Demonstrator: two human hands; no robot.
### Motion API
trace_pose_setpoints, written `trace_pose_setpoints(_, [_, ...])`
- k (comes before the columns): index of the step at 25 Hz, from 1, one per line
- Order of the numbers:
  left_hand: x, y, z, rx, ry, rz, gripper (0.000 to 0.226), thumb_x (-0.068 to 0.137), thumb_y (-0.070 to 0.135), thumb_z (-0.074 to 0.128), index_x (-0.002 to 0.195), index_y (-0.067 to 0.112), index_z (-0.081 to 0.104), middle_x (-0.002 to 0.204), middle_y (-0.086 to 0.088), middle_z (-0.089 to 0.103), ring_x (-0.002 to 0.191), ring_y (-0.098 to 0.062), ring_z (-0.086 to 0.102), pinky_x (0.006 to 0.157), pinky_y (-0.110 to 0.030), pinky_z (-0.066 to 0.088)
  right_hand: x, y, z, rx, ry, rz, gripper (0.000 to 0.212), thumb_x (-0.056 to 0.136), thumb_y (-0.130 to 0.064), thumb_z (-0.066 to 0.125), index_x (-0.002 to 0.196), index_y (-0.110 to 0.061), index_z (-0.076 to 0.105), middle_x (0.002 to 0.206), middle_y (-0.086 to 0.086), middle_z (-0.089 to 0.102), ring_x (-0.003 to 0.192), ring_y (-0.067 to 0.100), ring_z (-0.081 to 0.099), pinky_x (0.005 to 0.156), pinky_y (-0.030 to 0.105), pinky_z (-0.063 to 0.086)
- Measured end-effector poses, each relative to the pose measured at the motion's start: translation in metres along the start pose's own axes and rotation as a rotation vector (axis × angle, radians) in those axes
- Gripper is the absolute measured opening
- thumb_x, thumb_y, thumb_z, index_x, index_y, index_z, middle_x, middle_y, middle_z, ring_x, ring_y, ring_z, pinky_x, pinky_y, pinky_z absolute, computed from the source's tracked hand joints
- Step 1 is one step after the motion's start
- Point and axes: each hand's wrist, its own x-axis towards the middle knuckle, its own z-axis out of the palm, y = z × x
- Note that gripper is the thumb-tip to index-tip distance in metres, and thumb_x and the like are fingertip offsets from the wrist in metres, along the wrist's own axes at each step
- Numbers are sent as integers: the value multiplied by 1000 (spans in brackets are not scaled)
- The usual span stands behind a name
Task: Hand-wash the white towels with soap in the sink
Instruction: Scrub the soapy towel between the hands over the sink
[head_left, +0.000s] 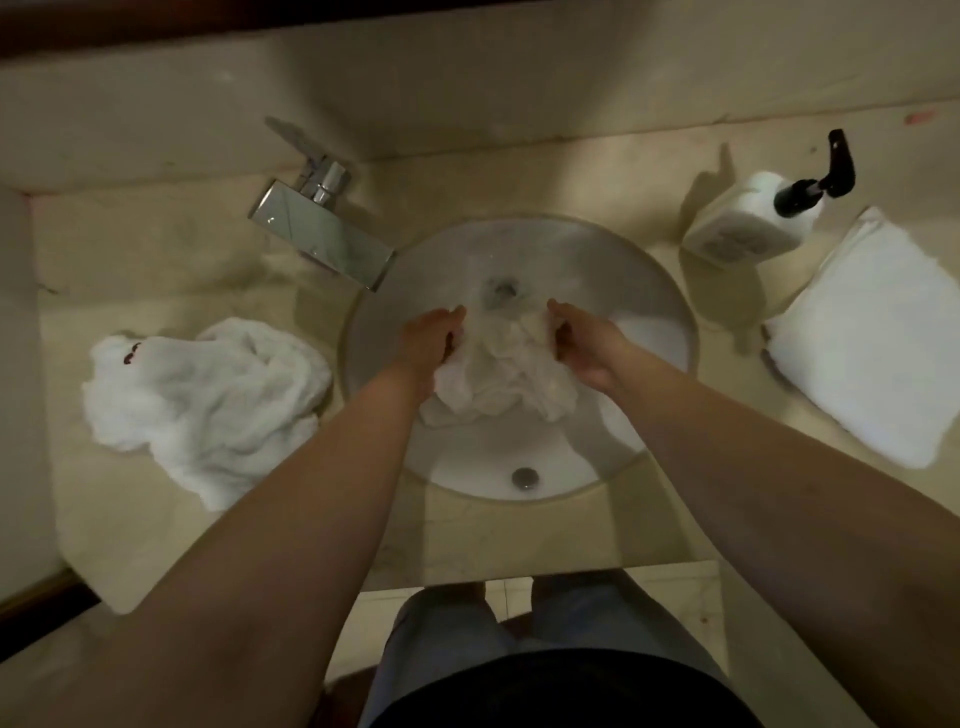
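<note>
Both hands, the left hand (434, 340) and right hand (584, 345), clutch opposite sides of the bunched wet towel (506, 376) over the sink (670, 291) basin's middle, likely to scrub it against itself.

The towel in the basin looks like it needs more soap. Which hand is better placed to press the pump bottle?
Probably the right hand: the soap bottle stands on the counter on that side, beyond the sink. The left hand would have to cross over and could keep gripping the wet towel.

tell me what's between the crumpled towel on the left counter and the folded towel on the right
The sink, with both hands gripping a wet towel in it, seen in the head view.
</note>
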Motion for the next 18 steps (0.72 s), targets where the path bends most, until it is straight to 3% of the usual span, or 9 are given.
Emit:
trace_pose_setpoints(1, [3, -3, 1, 3, 19, 7, 19, 92, 26, 71, 95, 8, 68, 79, -4, 60, 69, -16, 57, 66, -23, 49, 7, 6, -2, -18, 30, -5, 36, 93, -26, 67, 114, 4, 65, 101, 16, 68, 94, 31, 67, 86, 38, 57])
trace_pose_setpoints(2, [6, -7, 2, 69, 23, 14, 34, 91, 28, 72, 116, 6, 67, 93, -4, 66, 78, -16, 62, 69, -21, 49, 13, 12, -5, -80, 66, -12, 42, 92, -30, 68, 117, 4, 65, 111, 19, 69, 103, 35, 67, 94, 42, 55])
trace_pose_setpoints(4, [10, -19, 6, 340, 56, 34, 57, 88, 35, 75, 133, 6, 58, 117, -6, 65, 105, -20, 64, 81, -21, 44, 19, 25, -8, -405, 134, -65, 46, 89, -35, 70, 117, 1, 67, 117, 20, 68, 108, 37, 65, 95, 42, 53])
trace_pose_setpoints(6, [13, -34, 10, 611, 82, 91, 61, 84, 43, 77, 131, 8, 60, 123, -6, 66, 114, -23, 62, 82, -22, 40, 20, 36, -10, -682, 137, -149, 40, 88, -34, 69, 114, -4, 68, 111, 15, 70, 101, 31, 67, 89, 40, 54])
trace_pose_setpoints(10, [17, -44, 20, 989, 118, 279, 39, 89, 42, 69, 106, 8, 67, 103, -10, 70, 99, -31, 64, 72, -29, 35, 25, 51, -5, -871, 178, -159, 44, 80, -46, 69, 107, -11, 68, 101, 7, 69, 94, 26, 65, 86, 40, 52])
trace_pose_setpoints(12, [16, -44, 21, 835, 126, 345, 31, 94, 35, 64, 90, 4, 63, 84, -12, 64, 85, -33, 59, 67, -33, 32, 26, 51, -1, -971, 220, -197, 29, 86, -41, 61, 80, -13, 63, 83, 7, 64, 84, 28, 61, 74, 34, 48])
trace_pose_setpoints(14, [11, -44, 17, 619, 156, 375, 33, 98, 33, 59, 80, 6, 55, 74, -8, 55, 73, -27, 52, 66, -33, 34, 23, 49, 2, -895, 226, -280, 38, 91, -35, 52, 58, -16, 46, 60, 1, 48, 61, 22, 49, 56, 31, 32])
trace_pose_setpoints(16, [6, -43, 13, 398, 207, 353, 35, 98, 34, 61, 75, 9, 53, 67, -3, 52, 64, -18, 48, 62, -31, 37, 14, 43, 7, -654, 225, -315, 41, 89, -34, 51, 55, -15, 40, 53, -3, 38, 52, 16, 36, 52, 30, 26])
trace_pose_setpoints(18, [2, -38, 13, 158, 215, 234, 29, 90, 33, 72, 77, 9, 64, 69, -4, 63, 61, -15, 56, 58, -30, 45, 7, 36, 11, -408, 213, -258, 29, 88, -35, 63, 70, -13, 58, 62, -2, 51, 59, 16, 49, 58, 28, 41])
